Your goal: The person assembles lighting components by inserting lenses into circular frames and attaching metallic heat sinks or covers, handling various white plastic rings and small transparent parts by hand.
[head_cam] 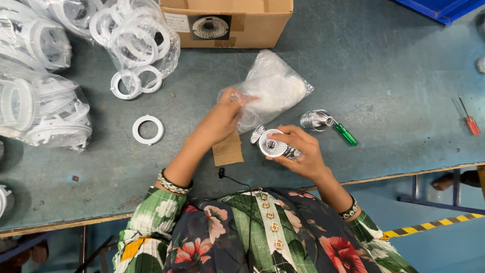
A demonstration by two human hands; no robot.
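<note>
Right hand [298, 149] fingers curled round silver ribbed metal lamp housing [273, 143] above table edge. Left hand [225, 114] pinching mouth of clear plastic bag of white discs [275, 86]. Nearby: second silver housing [314, 120], green-handled screwdriver [346, 134], loose white plastic ring [148, 129], cardboard scrap [228, 150], cardboard box [227, 23].

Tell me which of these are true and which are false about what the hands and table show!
1. The right hand holds a round silver metal part. True.
2. The left hand holds a screwdriver. False: it reaches into a clear plastic bag.
3. A single white ring lies alone on the table. True.
4. The green-handled screwdriver is in the cardboard box. False: it lies on the table beside a shiny silver cup.
5. A red-handled screwdriver lies near the table's right edge. True.
</note>
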